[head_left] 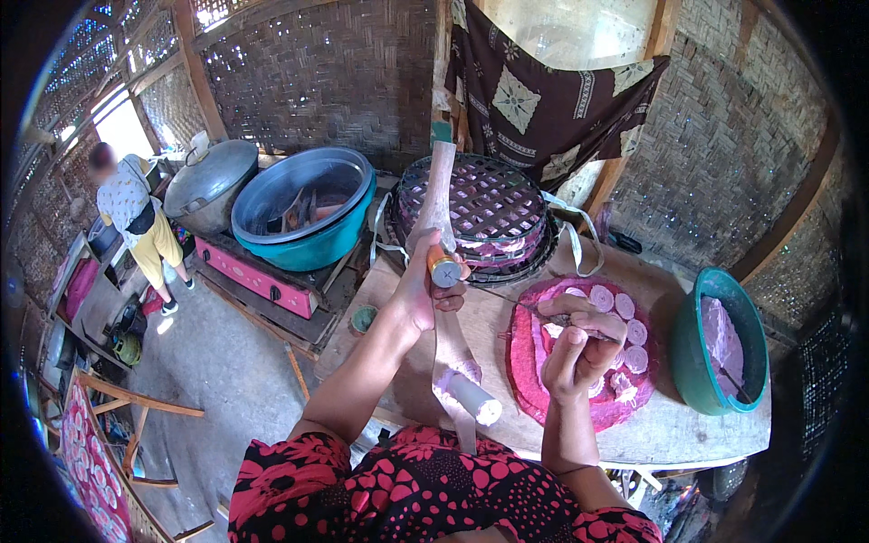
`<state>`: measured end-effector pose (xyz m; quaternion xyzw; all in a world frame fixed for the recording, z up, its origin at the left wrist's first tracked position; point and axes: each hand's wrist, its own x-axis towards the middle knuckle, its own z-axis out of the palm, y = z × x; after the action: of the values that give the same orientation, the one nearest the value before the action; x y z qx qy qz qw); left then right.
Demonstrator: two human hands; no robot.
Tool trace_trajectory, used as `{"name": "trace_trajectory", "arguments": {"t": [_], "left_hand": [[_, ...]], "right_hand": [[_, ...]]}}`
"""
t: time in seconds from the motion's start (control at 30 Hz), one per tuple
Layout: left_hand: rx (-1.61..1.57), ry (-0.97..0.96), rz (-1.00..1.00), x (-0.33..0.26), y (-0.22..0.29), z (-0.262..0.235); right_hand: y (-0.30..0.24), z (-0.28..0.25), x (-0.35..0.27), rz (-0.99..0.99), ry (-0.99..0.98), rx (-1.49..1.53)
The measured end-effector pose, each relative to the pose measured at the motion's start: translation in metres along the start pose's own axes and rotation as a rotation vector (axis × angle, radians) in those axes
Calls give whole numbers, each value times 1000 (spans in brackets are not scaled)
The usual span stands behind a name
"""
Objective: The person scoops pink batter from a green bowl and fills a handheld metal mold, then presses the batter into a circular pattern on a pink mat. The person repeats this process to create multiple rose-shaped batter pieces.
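Observation:
My left hand (pixel 427 282) is closed around a short orange cylinder with a grey end (pixel 444 271), against a long pale wooden tool (pixel 438 195). Lower on this tool, a white cylinder (pixel 475 401) sticks out, with lilac dough smeared about its base. My right hand (pixel 579 348) is bent over a round pink mat (pixel 528 391), fingers pinched together. A thin dark thing shows by the fingertips, too small to name. Several lilac dough coils (pixel 636 332) lie on the mat, partly hidden by the hand, with a crumpled dough piece (pixel 623 387) near the front.
At the right edge of the table (pixel 688 443) stands a green basin (pixel 681 362) holding lilac dough and a utensil. Behind the mat sit stacked dark woven trays (pixel 475 172). A pink stove (pixel 253 276), blue basins (pixel 303 244) and a lidded pot (pixel 208 185) are left. Another person (pixel 136 213) stands far left.

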<state>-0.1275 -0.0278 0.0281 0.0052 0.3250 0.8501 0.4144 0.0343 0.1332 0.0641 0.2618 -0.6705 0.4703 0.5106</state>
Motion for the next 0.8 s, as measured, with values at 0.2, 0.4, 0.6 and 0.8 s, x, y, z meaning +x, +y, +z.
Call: {"name": "trace_trajectory", "arguments": {"t": [0.2, 0.4, 0.6, 0.8], "left_hand": [[22, -42, 12, -2, -1, 3], [22, -17, 26, -2, -2, 4], [24, -24, 31, -1, -4, 5], [33, -16, 37, -1, -3, 3]], "right_hand": [[2, 4, -2, -15, -20, -9], [0, 3, -3, -16, -39, 12], [1, 2, -4, -25, -71, 17], [-7, -6, -3, 3, -81, -52]]}}
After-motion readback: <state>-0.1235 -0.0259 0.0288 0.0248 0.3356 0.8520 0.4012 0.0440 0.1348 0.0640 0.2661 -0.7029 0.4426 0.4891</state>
